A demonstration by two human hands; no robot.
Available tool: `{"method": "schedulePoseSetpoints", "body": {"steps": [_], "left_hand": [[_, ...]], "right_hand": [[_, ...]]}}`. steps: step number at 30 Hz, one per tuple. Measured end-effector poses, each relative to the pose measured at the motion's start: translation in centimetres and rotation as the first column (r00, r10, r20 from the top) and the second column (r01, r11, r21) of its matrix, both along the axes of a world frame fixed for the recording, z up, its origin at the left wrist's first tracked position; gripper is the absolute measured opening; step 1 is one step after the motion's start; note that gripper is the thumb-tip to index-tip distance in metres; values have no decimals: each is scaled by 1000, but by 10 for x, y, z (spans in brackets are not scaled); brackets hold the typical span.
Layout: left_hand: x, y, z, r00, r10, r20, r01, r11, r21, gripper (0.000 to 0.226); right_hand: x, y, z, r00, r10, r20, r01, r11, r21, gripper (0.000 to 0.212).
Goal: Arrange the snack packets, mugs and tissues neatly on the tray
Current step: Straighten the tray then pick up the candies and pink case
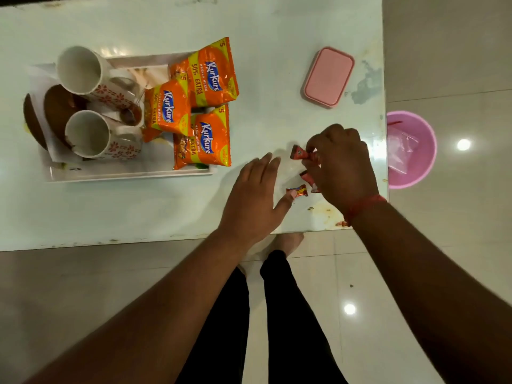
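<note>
My right hand (342, 164), in the right-centre of the frame, is curled with the fingers bunched downward; they pinch a small red candy wrapper (300, 153) at its upper left, and more red wrappers (306, 177) peek out from under the same fingers, though I cannot tell how many it grips. A red thread (363, 206) circles that wrist. My left hand (256, 195), just left of it, lies flat and spread on the table (166, 212), holding nothing, its thumb tip touching another small wrapped candy (297, 191). Both forearms reach up from the bottom edge.

In the upper left, the white tray (127, 174) carries two floral mugs (91, 76) lying on their sides, with tissues (41, 79) under them, and three orange Kurkure packets (213, 76) overlapping at its right end. A pink lidded box (328, 76) sits on the table at upper right; a pink bin (412, 149) stands on the floor beyond the table edge.
</note>
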State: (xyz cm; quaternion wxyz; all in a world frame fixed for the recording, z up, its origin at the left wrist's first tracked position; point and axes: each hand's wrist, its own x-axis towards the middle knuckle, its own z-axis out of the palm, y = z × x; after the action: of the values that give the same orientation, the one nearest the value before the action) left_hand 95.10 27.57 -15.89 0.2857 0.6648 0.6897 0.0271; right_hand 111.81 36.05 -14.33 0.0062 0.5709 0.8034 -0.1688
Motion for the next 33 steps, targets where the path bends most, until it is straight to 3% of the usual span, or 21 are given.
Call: {"method": "schedulePoseSetpoints", "body": {"steps": [4, 7, 12, 19, 22, 27, 33], "left_hand": [[4, 2, -1, 999, -50, -13, 50, 999, 12, 80], [4, 4, 0, 996, -81, -31, 82, 997, 14, 81], [7, 11, 2, 996, -81, -27, 81, 997, -14, 83], [12, 24, 2, 997, -70, -41, 69, 997, -20, 88], [12, 30, 1, 997, -57, -49, 56, 998, -27, 85], [12, 36, 2, 998, 53, 43, -52, 998, -32, 82], [11, 43, 3, 958, 222, 180, -227, 974, 7, 65]], "right_hand": [[20, -31, 13, 1000, 14, -3, -14, 998, -67, 29], [27, -24, 13, 995, -69, -70, 64, 995, -74, 42], [20, 38, -8, 987, -153, -52, 152, 988, -29, 63], [-8, 134, -38, 996, -43, 80, 59, 976, -210, 102], [-12, 139, -42, 989, 34, 143, -4, 978, -209, 94], [-2, 111, -43, 981, 133, 142, -124, 990, -69, 61], [11, 86, -32, 981, 147, -123, -143, 989, 41, 36]]}}
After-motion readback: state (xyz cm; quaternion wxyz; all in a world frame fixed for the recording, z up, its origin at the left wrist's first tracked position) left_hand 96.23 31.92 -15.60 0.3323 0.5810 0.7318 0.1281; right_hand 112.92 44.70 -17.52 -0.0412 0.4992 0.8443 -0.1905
